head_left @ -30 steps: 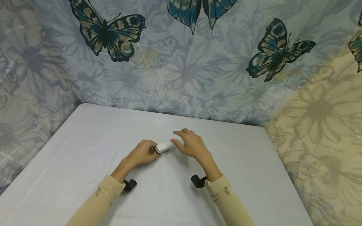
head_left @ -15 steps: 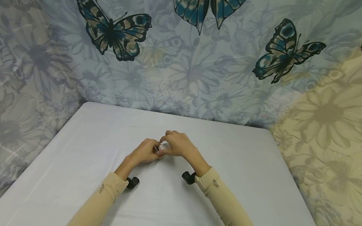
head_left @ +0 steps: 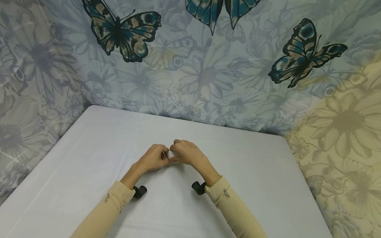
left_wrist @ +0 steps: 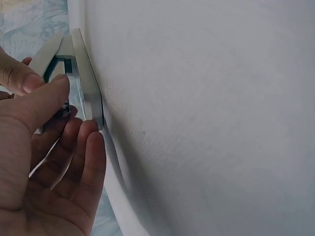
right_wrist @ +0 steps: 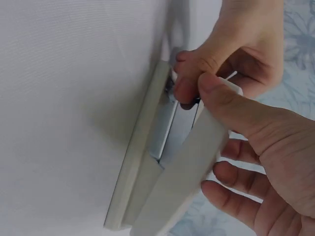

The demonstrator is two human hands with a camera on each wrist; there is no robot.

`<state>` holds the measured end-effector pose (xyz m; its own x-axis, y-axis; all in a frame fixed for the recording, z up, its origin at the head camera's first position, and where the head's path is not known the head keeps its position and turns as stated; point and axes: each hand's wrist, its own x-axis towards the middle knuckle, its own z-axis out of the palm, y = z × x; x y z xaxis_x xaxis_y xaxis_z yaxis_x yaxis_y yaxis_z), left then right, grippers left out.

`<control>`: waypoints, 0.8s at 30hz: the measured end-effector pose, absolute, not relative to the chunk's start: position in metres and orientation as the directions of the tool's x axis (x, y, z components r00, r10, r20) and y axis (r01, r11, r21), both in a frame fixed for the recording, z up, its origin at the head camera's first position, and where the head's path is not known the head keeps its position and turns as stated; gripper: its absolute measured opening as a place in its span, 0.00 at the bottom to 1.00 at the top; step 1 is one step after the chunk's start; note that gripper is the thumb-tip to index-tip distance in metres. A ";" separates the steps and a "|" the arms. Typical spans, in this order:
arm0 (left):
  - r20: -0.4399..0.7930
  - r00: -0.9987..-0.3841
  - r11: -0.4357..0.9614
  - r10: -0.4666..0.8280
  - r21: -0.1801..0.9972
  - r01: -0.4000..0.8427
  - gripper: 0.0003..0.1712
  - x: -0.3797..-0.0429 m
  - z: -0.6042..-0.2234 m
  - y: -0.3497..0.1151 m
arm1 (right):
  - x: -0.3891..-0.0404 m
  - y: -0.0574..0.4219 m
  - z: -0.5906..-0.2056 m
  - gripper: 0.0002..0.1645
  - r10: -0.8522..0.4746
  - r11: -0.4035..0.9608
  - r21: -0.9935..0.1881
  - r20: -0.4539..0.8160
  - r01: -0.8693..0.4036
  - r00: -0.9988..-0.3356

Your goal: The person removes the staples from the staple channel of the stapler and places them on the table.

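Observation:
A white stapler (head_left: 171, 154) lies low over the table's middle, mostly covered by both hands in the head view. Its top arm (right_wrist: 184, 167) stands raised from the base (right_wrist: 135, 147), and the metal magazine (right_wrist: 170, 130) shows between them. My left hand (head_left: 152, 157) grips the stapler's end; its thumb (left_wrist: 54, 96) reaches into the gap between arm and base, while fingertips rest at the base's end. From the other side, my right hand (head_left: 187, 152) holds the top arm, thumb (right_wrist: 211, 87) on it near the tip and fingers behind. Both thumbs are close together.
A white cloth covers the table (head_left: 98, 185). Behind it hangs a fabric backdrop (head_left: 202, 76) with flowers and butterflies. Black wrist cameras (head_left: 140, 191) sit on both wrists, below the cream sleeves (head_left: 232, 201).
My right hand, first spread at the stapler's right end, has moved left and taken hold of its top arm beside my left hand. My left hand keeps its hold. The head view shifts slightly.

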<state>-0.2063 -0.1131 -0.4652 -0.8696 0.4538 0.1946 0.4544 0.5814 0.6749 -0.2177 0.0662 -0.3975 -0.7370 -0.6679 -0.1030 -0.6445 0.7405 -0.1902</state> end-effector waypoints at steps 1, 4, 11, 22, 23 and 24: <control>0.202 -0.868 0.582 0.454 0.670 0.460 0.07 -0.207 -0.465 -0.113 | -0.218 0.066 -0.398 0.24 -0.668 0.740 -0.188 -0.100 -0.646 -0.737; 0.200 -0.865 0.583 0.460 0.666 0.464 0.08 -0.208 -0.465 -0.113 | -0.218 0.067 -0.399 0.24 -0.670 0.739 -0.179 -0.091 -0.650 -0.737; 0.164 -0.869 0.579 0.467 0.686 0.440 0.08 -0.208 -0.464 -0.113 | -0.218 0.072 -0.399 0.26 -0.669 0.737 -0.204 -0.088 -0.644 -0.738; 0.143 -0.882 0.605 0.449 0.678 0.417 0.09 -0.210 -0.463 -0.112 | -0.218 0.100 -0.380 0.25 -0.652 0.724 -0.296 0.003 -0.623 -0.759; 0.144 -0.882 0.604 0.449 0.678 0.418 0.09 -0.210 -0.462 -0.112 | -0.217 0.104 -0.378 0.24 -0.651 0.722 -0.302 0.009 -0.623 -0.759; 0.145 -0.881 0.604 0.450 0.678 0.420 0.09 -0.210 -0.462 -0.112 | -0.217 0.107 -0.377 0.24 -0.649 0.721 -0.309 0.015 -0.621 -0.761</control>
